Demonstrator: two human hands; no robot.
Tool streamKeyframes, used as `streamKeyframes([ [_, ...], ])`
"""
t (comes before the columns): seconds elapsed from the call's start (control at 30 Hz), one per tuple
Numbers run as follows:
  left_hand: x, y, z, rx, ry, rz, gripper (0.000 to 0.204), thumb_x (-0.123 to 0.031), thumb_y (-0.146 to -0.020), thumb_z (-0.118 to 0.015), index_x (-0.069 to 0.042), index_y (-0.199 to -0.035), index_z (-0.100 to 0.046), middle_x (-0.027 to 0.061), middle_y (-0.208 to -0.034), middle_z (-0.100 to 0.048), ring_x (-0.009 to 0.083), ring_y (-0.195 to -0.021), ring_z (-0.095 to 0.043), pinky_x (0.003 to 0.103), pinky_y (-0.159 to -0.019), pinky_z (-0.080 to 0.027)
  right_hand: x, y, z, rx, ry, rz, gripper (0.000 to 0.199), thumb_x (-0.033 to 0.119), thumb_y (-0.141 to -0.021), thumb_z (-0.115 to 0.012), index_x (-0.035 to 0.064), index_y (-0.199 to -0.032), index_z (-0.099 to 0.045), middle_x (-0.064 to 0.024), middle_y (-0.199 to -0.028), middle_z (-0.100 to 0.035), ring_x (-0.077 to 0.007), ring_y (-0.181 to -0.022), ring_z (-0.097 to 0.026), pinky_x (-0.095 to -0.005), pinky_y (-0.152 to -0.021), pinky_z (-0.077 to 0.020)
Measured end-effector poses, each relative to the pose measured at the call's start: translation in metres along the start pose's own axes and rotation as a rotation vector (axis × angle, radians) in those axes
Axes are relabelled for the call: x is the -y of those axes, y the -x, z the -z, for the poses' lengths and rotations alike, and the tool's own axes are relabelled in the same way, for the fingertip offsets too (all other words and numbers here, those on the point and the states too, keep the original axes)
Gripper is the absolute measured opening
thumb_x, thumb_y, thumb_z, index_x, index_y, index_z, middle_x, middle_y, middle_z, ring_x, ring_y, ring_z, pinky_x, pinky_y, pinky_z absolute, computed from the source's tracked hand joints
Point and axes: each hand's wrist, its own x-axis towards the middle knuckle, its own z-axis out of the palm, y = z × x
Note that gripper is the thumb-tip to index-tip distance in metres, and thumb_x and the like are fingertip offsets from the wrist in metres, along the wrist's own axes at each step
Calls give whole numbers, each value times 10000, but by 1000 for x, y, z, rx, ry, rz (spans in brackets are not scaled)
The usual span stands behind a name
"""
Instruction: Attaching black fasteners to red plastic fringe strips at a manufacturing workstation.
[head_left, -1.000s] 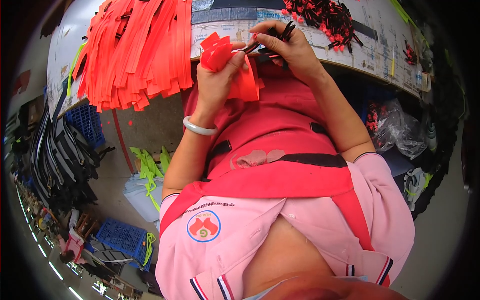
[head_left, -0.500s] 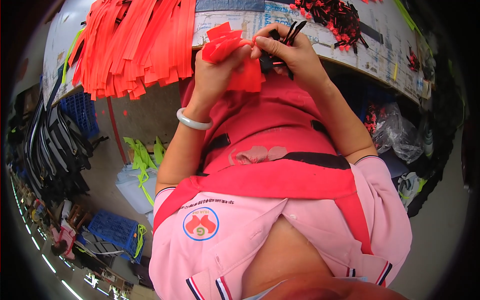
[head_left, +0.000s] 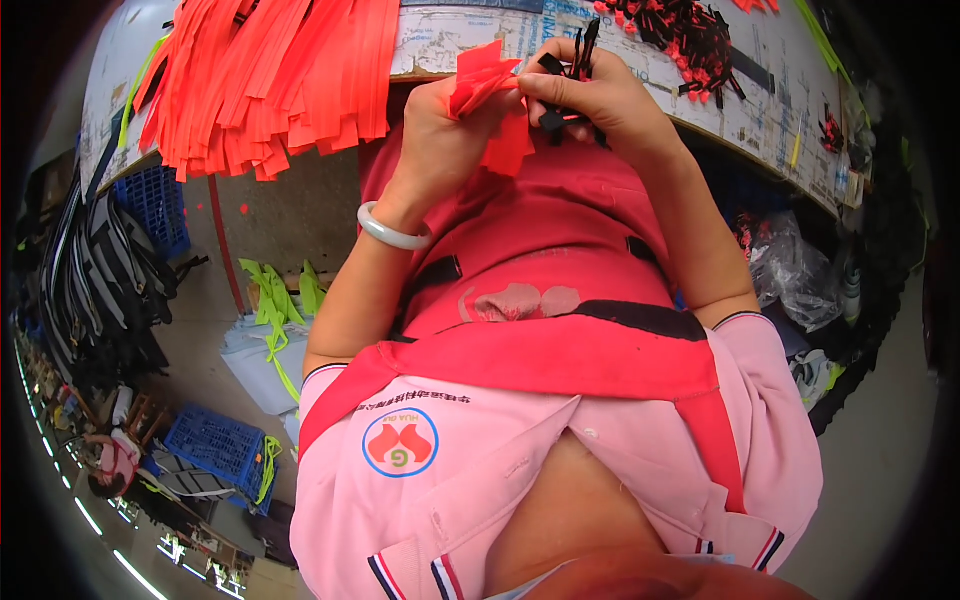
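My left hand (head_left: pixel 440 135), a pale bangle at its wrist, is closed around a bunch of orange-red fabric strips (head_left: pixel 508 145); some ends stick up above the fist and others hang below it. Close beside it on the right, my right hand (head_left: pixel 615 100) pinches the tip of the strips between thumb and forefinger. Several small black straps (head_left: pixel 575 68) are held in the curl of its other fingers and poke out above and below. The two hands almost touch, just off the table's near edge. What lies between the pinching fingertips is mostly hidden.
Many long orange-red strips (head_left: pixel 290 80) drape over the edge of the worn table (head_left: pixel 435 45) at left. A heap of small black-and-red pieces (head_left: pixel 685 45) lies at right. Below are blue crates (head_left: pixel 215 445), black-grey straps (head_left: pixel 105 280) and a clear plastic bag (head_left: pixel 800 265).
Both hands have shifted slightly to the right. The orange-red bunch looks narrower and more turned, and the black straps in my right hand stand more upright.
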Motion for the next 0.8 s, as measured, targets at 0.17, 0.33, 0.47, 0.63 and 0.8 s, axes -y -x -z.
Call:
streamKeyframes([
  [0.17, 2, 0, 1, -9, 36, 13, 121, -109, -936, -680, -22, -988, -747, 14, -782, -718, 51, -651, -580, 228, -600, -478, -3, -3, 8, 108, -35, -103, 167, 258, -966, -674, 109, -945, -602, 21, -710, -640, -10, -500, -469, -169, -414, -292],
  [0.33, 5, 0, 2, -36, 141, 38, 118, -90, -931, -688, -15, -1006, -742, 15, -786, -714, 63, -657, -597, 233, -603, -488, -17, -2, -3, 37, -163, -20, 298, 378, -929, -716, 87, -921, -654, 13, -740, -663, -22, -491, -500, -172, -431, -338],
  [0.47, -2, -5, 11, -2, 218, 71, 139, -48, -920, -686, 10, -1042, -719, 35, -846, -705, 90, -686, -597, 245, -652, -484, -30, -4, 15, -238, 0, 69, 309, 402, -938, -704, 94, -931, -684, 26, -770, -670, -21, -524, -503, -181, -448, -357],
  [0.63, -2, -5, 15, 13, 152, 21, 118, -46, -919, -690, 8, -1018, -726, 23, -793, -691, 81, -641, -594, 243, -607, -488, -26, -5, 7, 122, -255, -147, 307, 343, -887, -778, 66, -994, -704, 12, -779, -658, -26, -562, -519, -185, -476, -375],
  [0.8, -12, -5, 23, 31, 333, 175, 156, -81, -928, -688, 19, -1045, -711, 38, -805, -680, 111, -664, -616, 257, -624, -502, -7, 7, -4, -226, -192, 89, 272, 281, -901, -771, 53, -1030, -698, 20, -780, -655, -23, -603, -555, -189, -493, -407],
])
